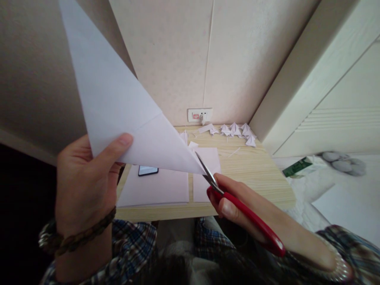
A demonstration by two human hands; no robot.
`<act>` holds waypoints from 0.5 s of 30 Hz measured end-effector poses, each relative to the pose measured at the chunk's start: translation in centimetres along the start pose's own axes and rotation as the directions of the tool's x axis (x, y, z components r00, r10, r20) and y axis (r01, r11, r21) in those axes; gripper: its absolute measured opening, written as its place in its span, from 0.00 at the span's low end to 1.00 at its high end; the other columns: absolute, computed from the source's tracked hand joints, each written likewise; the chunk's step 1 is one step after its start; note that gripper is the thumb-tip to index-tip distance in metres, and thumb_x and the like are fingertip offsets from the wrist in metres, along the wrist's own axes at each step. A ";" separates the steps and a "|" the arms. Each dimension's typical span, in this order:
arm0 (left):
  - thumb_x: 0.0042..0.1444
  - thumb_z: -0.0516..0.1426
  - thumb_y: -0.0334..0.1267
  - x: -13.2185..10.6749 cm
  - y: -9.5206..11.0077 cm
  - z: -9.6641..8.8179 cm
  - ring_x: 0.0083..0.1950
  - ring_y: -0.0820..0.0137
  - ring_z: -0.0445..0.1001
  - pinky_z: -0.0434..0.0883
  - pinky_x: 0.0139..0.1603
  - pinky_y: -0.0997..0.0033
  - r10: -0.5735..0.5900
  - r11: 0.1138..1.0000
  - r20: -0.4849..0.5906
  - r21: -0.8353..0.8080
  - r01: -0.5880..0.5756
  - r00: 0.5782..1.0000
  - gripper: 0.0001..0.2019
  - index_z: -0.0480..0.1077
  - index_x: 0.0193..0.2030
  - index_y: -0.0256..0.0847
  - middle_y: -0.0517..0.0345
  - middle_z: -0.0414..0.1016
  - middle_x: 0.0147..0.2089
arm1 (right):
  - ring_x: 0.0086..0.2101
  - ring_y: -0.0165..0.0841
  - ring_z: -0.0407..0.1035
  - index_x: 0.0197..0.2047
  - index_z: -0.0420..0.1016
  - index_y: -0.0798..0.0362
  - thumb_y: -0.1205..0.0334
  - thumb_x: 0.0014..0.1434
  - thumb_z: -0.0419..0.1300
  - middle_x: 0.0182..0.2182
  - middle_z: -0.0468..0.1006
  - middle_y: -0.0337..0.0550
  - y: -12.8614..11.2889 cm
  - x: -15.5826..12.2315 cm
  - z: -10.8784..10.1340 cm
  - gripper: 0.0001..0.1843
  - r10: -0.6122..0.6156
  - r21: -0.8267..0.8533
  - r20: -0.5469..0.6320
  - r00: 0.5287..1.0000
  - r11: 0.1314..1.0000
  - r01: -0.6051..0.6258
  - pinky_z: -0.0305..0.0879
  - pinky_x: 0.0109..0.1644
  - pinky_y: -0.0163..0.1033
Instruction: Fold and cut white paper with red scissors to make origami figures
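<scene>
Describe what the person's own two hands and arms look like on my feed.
Both are ungloved. The left hand wears a dark braided bracelet with a silvery part at the wrist; the right hand has a pale, shiny beaded bracelet. The left sleeve and right sleeve are plaid, mixing blue, white and brownish tones.

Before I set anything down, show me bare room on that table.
The table shows bare wood on its right, beside the right-hand sheet, forward of a thin paper strip; the right hand hides part. Crowded: the back, with folded paper shapes; the left, with white paper and phone.
</scene>
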State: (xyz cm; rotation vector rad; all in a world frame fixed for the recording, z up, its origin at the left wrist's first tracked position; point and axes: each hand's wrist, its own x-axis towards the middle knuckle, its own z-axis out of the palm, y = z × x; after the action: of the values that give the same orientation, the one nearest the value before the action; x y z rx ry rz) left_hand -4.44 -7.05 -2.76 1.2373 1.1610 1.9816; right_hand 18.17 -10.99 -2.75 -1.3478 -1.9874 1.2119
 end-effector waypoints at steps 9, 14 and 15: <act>0.49 0.61 0.25 0.0 0.0 -0.1 0.37 0.69 0.80 0.80 0.43 0.62 -0.002 1.000 0.015 0.023 0.002 1.000 0.07 0.77 0.34 0.36 0.62 0.81 0.32 | 0.24 0.36 0.66 0.34 0.72 0.51 0.23 0.50 0.43 0.22 0.73 0.42 0.2 0.3 -0.2 0.39 0.000 -0.018 0.032 0.999 1.000 0.000 0.64 0.27 0.39; 0.49 0.62 0.25 -0.1 0.1 -0.1 0.41 0.65 0.81 0.79 0.46 0.59 -0.014 1.000 -0.004 0.015 0.014 1.000 0.06 0.78 0.34 0.36 0.59 0.82 0.33 | 0.24 0.35 0.65 0.32 0.71 0.50 0.27 0.53 0.46 0.22 0.71 0.42 0.2 0.0 0.2 0.33 -0.028 0.006 -0.056 0.998 1.000 0.028 0.62 0.26 0.38; 0.49 0.62 0.25 -0.2 0.1 -0.1 0.40 0.65 0.81 0.80 0.45 0.60 -0.014 1.000 -0.003 0.013 0.014 1.000 0.06 0.78 0.34 0.37 0.59 0.82 0.33 | 0.24 0.35 0.65 0.32 0.70 0.50 0.27 0.53 0.47 0.21 0.70 0.41 0.2 -0.1 0.2 0.33 -0.033 0.015 -0.061 0.998 0.999 0.034 0.62 0.26 0.38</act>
State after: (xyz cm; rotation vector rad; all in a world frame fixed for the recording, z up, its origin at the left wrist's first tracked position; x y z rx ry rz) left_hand -4.43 -7.24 -2.79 1.2297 1.1822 1.9687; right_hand 18.14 -11.12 -3.05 -1.3230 -1.9461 1.1559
